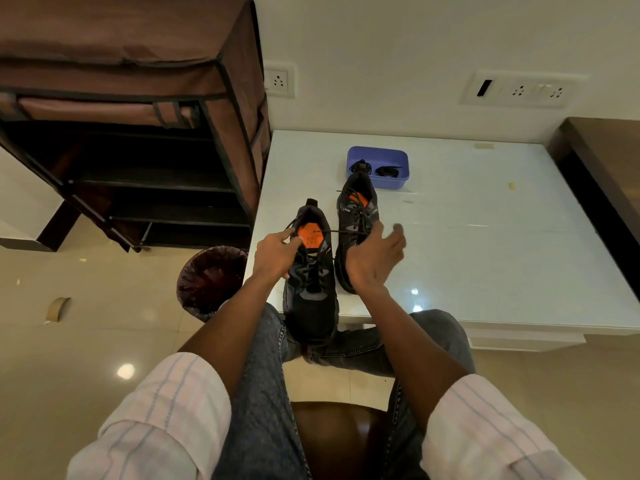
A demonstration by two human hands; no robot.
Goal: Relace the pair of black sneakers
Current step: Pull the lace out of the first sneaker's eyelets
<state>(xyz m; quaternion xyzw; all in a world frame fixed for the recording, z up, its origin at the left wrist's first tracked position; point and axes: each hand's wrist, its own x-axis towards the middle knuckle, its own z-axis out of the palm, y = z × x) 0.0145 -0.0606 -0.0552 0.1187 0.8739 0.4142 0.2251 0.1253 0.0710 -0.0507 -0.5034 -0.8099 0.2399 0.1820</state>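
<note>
Head view shows the left hand (275, 252) pinching the thin black lace (341, 231) of the near black mesh sneaker (311, 289) at the white table's (485, 237) edge; right hand (375, 258) fingers spread. The limp lace probably handles best by its tip.

Hardly any writing can be made out. The far sneaker (356, 230) on the bench carries a small white logo with a short word on each side of its collar, too small and blurred to read. The near sneaker (310, 271) has dark print on its orange insole (311, 237), also illegible, and a faint white mark by its upper eyelets that cannot be made out. The wall sockets (519, 89) and the blue tub (377, 157) show no readable label.
</note>
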